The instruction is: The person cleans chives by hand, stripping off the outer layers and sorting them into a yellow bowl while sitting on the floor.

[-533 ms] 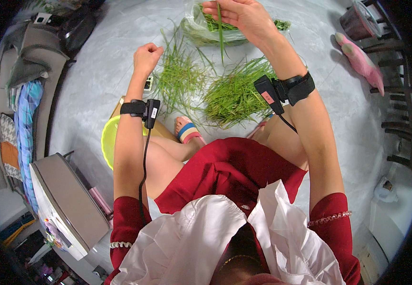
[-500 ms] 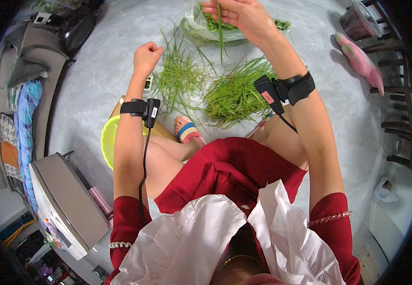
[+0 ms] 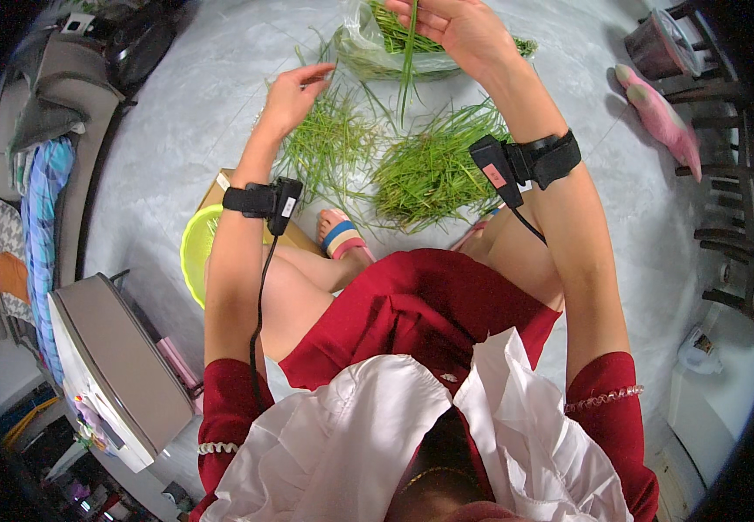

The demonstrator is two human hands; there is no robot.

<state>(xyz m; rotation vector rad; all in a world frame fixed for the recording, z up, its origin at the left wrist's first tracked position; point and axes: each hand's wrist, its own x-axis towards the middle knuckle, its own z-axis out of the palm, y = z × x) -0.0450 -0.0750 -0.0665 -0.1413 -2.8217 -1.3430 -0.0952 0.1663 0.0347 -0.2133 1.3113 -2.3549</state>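
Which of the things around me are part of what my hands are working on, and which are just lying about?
In use:
right hand pinching a green stalk
left hand over the left pile of greens
right pile of greens
clear bag of greens

Lying about:
yellow-green bowl
pink fish-shaped toy
sofa with cloths

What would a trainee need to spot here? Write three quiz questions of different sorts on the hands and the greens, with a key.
1. True or false: the right hand holds a long green stalk that hangs down from it.
2. Which lies nearest the left hand? A) the pink toy at the right B) the loose pile of green stalks on the floor C) the yellow-green bowl
3. Fill in: behind the right hand lies a clear plastic ____ with more greens in it.

Key: 1 true; 2 B; 3 bag.
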